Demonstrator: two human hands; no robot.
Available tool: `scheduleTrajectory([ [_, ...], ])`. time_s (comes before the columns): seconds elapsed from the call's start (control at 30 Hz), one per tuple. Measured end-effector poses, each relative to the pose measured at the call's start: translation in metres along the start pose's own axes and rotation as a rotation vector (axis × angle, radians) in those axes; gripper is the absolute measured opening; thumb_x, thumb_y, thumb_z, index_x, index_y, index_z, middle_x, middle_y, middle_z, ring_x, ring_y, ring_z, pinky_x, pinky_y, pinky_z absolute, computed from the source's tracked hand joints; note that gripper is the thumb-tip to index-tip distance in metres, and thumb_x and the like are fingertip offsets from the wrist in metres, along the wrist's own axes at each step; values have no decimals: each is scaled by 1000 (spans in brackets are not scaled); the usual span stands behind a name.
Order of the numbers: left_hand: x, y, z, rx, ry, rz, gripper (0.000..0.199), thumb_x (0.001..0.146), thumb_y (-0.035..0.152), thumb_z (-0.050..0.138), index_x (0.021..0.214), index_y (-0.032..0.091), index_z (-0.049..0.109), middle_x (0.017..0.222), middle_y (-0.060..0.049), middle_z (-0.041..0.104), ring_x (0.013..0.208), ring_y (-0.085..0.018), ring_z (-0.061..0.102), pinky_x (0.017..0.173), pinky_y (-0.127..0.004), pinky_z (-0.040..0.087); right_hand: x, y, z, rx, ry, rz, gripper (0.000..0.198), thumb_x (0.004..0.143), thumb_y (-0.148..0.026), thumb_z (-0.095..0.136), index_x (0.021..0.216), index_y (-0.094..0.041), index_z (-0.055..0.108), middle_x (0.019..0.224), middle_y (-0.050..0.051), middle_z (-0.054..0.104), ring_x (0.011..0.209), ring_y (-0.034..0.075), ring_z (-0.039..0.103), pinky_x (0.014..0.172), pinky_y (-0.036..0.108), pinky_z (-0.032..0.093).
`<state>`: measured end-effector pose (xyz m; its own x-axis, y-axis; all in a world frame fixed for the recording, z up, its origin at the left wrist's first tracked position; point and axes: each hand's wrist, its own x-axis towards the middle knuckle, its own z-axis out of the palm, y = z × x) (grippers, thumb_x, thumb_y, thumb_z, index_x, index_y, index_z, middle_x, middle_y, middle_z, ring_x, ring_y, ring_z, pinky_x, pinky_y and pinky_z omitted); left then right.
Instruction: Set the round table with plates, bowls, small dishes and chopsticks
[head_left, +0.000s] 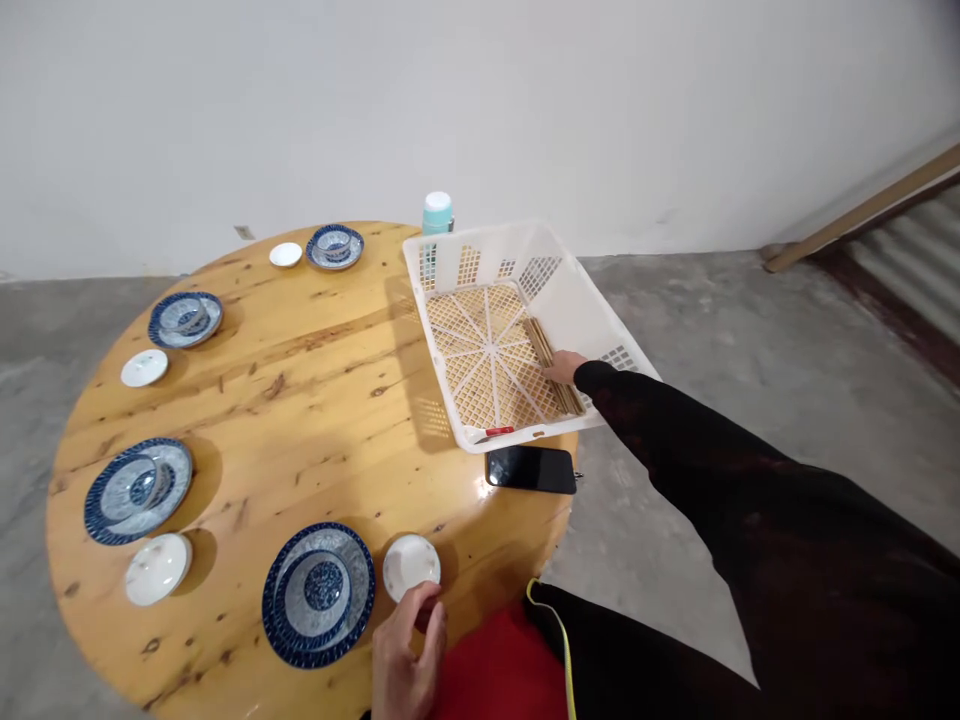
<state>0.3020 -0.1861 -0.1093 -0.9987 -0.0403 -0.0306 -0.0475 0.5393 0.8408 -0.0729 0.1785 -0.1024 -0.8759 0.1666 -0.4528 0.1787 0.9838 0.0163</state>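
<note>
My right hand point(564, 366) reaches down into a white plastic basket point(607, 330). Its fingers are closed at a bundle of brown chopsticks point(541, 343) lying along the basket's right side; the fingertips are partly hidden. At the table's near edge, my left hand point(409, 655) is half curled, with a gap between thumb and index finger and nothing seen in it. That index finger is close to the rim of a small white dish point(411, 567); whether they touch I cannot tell. Left of the dish, a blue-patterned bowl point(311, 592) sits on a blue-rimmed plate point(276, 622).
More bowl-and-plate sets point(176, 465) with small white dishes point(159, 570) line the round wooden table's point(300, 420) left side. A phone point(531, 469) lies before the basket, a turquoise flask point(437, 212) behind it. A red-handled utensil point(495, 432) is inside the basket.
</note>
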Motion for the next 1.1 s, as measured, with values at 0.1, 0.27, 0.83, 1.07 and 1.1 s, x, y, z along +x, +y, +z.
scheduleTrajectory([
  [0.1,6,5,6,8,27,7,30,106,42,53,107,22,74,88,-3,80,71,-13,76,71,-17,61,7,-5,9,-10,-67,44,43,99,-29,62,127,2,73,118,29,73,112,33,72,90,35,52],
  [0.27,17,16,10,25,77,59,25,105,37,55,106,21,74,88,-3,81,71,-12,77,70,-16,61,10,-8,19,-47,-60,54,44,99,-30,61,129,1,72,129,31,70,122,36,68,97,37,51],
  [0.83,24,26,8,53,106,63,29,106,40,53,102,20,74,89,-4,82,71,-11,78,70,-14,62,13,-7,26,-73,-91,23,44,101,-32,59,129,0,71,128,29,70,119,32,68,92,34,51],
  [1.07,26,25,10,100,117,126,22,105,32,54,103,20,72,91,-2,82,74,-11,79,71,-14,61,10,-8,30,-78,-83,8,67,91,-42,74,141,0,57,132,29,66,119,32,68,91,33,51],
  [1.1,25,25,10,104,115,125,21,105,31,54,103,20,72,91,-2,82,74,-11,78,71,-15,61,9,-11,31,-84,-73,9,71,90,-42,75,143,0,54,134,30,64,119,34,67,92,35,51],
])
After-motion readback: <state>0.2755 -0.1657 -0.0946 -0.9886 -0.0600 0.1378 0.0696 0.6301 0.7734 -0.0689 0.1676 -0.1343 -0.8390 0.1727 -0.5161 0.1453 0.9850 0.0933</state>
